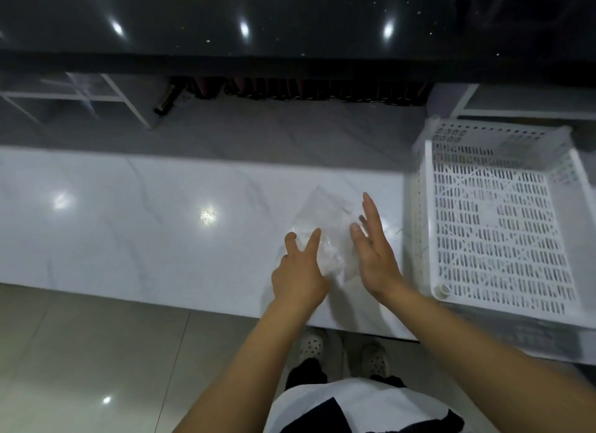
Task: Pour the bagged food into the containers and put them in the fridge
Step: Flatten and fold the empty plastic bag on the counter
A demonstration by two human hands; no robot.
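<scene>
At the far left, beyond your white marble counter (129,226), a white frame (77,94) stands on the lower grey surface, and to its right a row of dark bottle-like shapes (306,90) lines up under the black glossy ledge (290,23). Nothing there carries writing you could read; the view is too blurred for that.

Moving right along the counter, your left hand (298,271) lies on the near left edge of a clear plastic bag (329,226). Two fingers are stretched forward in a V on the film; the others look tucked under, and you cannot tell whether they pinch the plastic. The bag lies flat and crumpled on the counter, close to its front edge, between your two hands. What it contains cannot be made out, and no print or label shows on it.

Your right hand (374,255) is just right of the bag, fingers straight and together, palm turned toward the bag, holding nothing.

Further right, a white perforated basket (429,207) sits on the counter's right end, near your right hand but apart from it. No brand mark is legible on it.

Below, you see your white spotted shoes (311,347) on the tiled floor (80,352).
</scene>
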